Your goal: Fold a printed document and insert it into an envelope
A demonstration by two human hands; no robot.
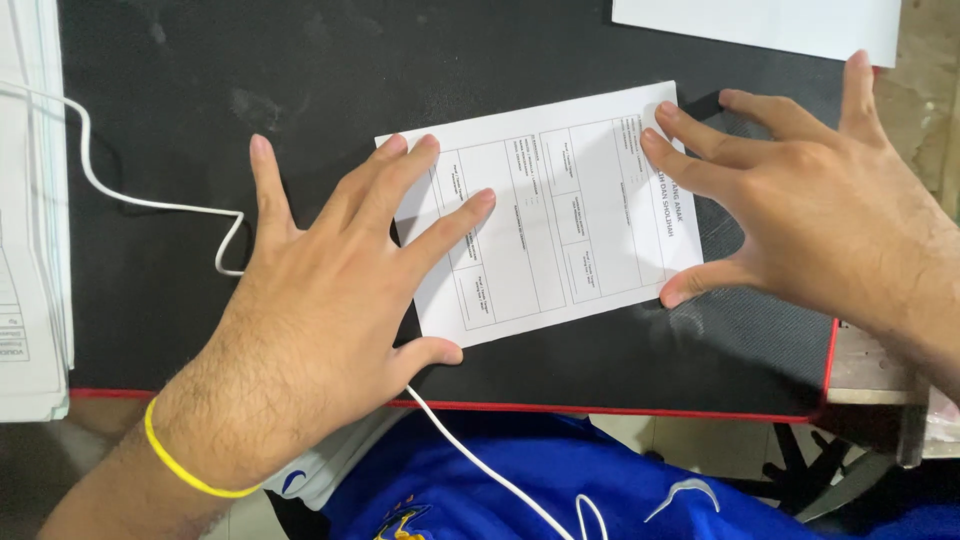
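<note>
On the black desk [200, 80] a white printed sheet [560, 215] lies flat between two spread hands, its long side running left to right. Left hand [310, 300] presses fingers on its left end, and right hand [810, 210] touches its right end. Neither grips anything. Both are equally near.

Both hands, left [320, 300] and right [800, 210], press a printed sheet [560, 210] flat.

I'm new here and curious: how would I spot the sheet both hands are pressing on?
Look at the black mat covering the desk. Near its middle lies a white printed form, tilted, with the left hand and right hand on its ends. Unlike the paper stack at the left edge, it lies single.
</note>
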